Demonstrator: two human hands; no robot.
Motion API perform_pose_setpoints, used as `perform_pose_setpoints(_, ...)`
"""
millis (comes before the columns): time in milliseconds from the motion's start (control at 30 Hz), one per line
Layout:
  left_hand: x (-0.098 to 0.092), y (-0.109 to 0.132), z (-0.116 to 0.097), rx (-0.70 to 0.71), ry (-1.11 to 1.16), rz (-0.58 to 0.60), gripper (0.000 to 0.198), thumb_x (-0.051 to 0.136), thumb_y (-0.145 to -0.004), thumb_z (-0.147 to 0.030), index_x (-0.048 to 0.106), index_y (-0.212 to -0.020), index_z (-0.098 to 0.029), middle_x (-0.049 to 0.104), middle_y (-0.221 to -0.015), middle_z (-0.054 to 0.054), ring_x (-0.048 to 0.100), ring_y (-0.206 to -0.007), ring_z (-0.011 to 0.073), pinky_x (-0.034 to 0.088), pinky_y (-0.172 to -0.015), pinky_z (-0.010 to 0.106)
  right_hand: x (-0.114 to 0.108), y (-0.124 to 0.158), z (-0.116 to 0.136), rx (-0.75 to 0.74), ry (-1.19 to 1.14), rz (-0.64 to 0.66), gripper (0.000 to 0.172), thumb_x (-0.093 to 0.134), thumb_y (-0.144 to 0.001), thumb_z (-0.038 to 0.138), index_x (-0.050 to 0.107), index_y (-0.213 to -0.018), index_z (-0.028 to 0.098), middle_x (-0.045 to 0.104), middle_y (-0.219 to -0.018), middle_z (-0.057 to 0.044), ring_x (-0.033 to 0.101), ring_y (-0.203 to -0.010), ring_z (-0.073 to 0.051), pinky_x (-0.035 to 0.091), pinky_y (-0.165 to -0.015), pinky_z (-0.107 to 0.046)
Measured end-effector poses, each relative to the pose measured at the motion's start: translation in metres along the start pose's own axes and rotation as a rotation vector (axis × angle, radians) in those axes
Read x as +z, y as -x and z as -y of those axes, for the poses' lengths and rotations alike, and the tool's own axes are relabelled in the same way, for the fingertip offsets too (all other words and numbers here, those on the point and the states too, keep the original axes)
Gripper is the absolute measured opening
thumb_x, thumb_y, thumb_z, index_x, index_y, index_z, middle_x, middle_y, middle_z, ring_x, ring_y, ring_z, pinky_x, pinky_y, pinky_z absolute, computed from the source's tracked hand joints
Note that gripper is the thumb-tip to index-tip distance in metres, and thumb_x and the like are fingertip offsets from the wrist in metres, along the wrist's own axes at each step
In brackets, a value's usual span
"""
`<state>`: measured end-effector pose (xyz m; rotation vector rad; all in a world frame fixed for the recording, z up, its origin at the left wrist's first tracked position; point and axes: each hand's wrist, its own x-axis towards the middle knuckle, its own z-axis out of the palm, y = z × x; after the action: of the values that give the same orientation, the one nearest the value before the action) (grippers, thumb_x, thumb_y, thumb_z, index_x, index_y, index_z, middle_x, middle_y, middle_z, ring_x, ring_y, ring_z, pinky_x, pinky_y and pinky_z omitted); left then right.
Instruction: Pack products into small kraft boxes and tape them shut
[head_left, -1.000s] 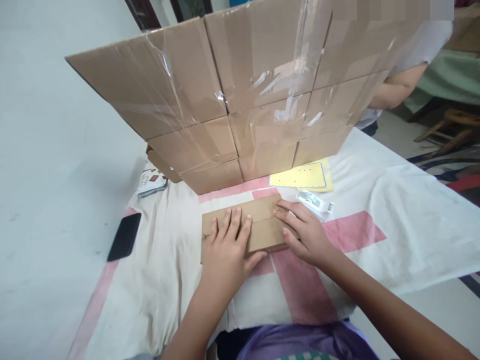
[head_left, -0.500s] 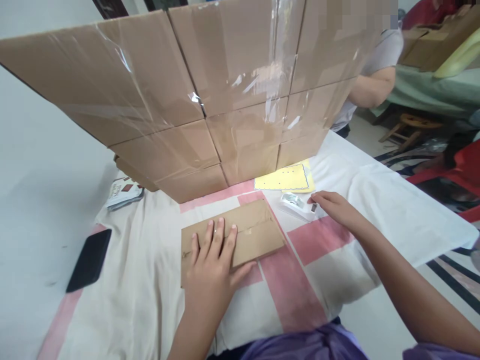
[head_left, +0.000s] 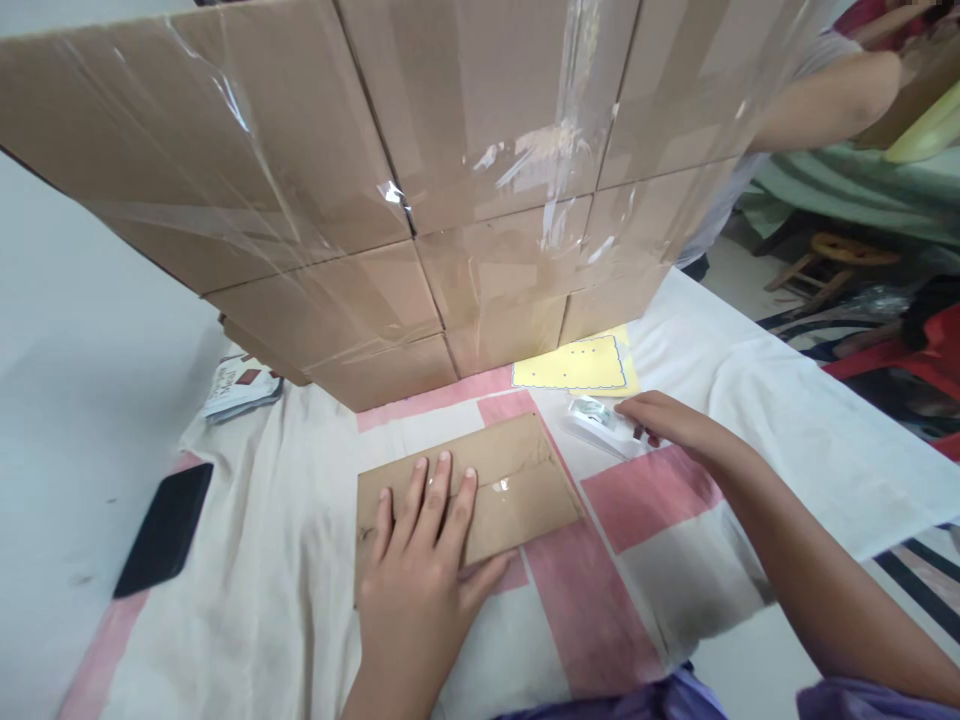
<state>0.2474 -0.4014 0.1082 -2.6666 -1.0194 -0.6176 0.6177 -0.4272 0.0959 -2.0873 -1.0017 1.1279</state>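
Observation:
My left hand [head_left: 420,560] lies flat with spread fingers on a small flat cardboard box [head_left: 517,490], which has a strip of clear tape along its top. My right hand [head_left: 660,418] bends its fingers over the right end of a small stack of white slips [head_left: 600,432], which has a greyish print on top. Thumb and fingertips look closed on that end, though they are partly hidden. Just behind the stack, a yellow sheet [head_left: 574,364] with a blue outline rests against the foot of the large boxes.
A wall of stacked, taped cardboard boxes [head_left: 495,260] rises across the back of the table. At left lie a black phone [head_left: 165,530] and a printed packet [head_left: 244,385]. Another person's arm [head_left: 832,105] shows behind the boxes at right. A wooden stool [head_left: 840,265] stands beyond.
The view has shifted slightly. My right hand has closed in over the right end of the white stack. My left hand stays flat on the box.

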Motion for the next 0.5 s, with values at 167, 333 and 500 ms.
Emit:
perform_pose_setpoints(167, -0.001, 0.001, 0.0, -0.006, 0.026, -0.002, 0.078, 0.065, -0.088, -0.056, 0.042, -0.154, -0.022, 0.048, -0.156, 0.011, 0.049, -0.141, 0.0358, 0.027, -0.12, 0.051, -0.001, 0.005, -0.005, 0.005, -0.107, -0.008, 0.025, 0.06, -0.077, 0.035, 0.057, -0.06, 0.018, 0.055, -0.066, -0.003, 0.052, -0.061, -0.016, 0.044, -0.056, -0.029)
perform_pose_setpoints(333, -0.003, 0.001, -0.004, -0.067, 0.087, 0.027, 0.077, 0.066, -0.09, -0.053, 0.039, -0.156, -0.025, 0.046, -0.158, 0.011, 0.046, -0.144, 0.036, 0.028, -0.12, 0.053, 0.005, 0.017, -0.004, -0.057, -0.203, -0.051, 0.025, 0.061, -0.079, 0.036, 0.057, -0.062, 0.018, 0.055, -0.072, -0.003, 0.053, -0.067, -0.017, 0.046, -0.062, -0.03)
perform_pose_setpoints(500, -0.002, 0.001, -0.001, -0.028, 0.078, 0.029, 0.08, 0.066, -0.088, -0.055, 0.038, -0.157, -0.026, 0.046, -0.158, 0.01, 0.047, -0.143, 0.0367, 0.028, -0.12, 0.053, 0.009, 0.015, -0.015, -0.122, -0.288, -0.09, 0.026, 0.058, -0.08, 0.035, 0.052, -0.061, 0.02, 0.05, -0.069, 0.0, 0.049, -0.066, -0.016, 0.041, -0.061, -0.029)
